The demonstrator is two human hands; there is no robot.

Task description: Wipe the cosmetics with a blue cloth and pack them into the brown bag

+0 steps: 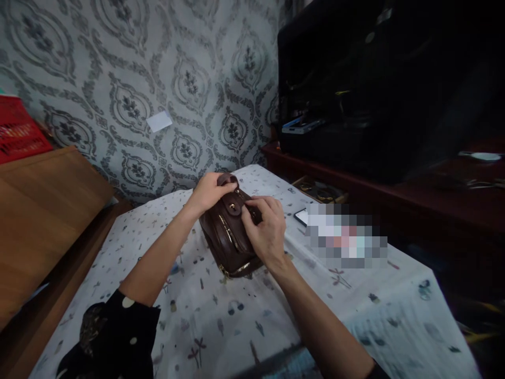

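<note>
A dark brown leather handbag [231,237] with gold-coloured zippers and a small clasp tab lies on a patterned white cloth. My left hand [209,192] is closed around its far end, the thumb pressed beside the loop of brown leather [228,179] there. With thumb and fingers bent together, my right hand [266,226] grips the bag's right edge, close to the clasp tab [233,207]. Just what its fingertips pinch is partly hidden by the hand.
The cloth-covered table [236,337] spreads around the bag. A phone [302,216], mostly under a pixelated patch, lies to the right. Behind it is a dark red cabinet [379,210] with an open drawer [323,190]. A wooden panel [47,221] and a red basket [21,129] stand at left.
</note>
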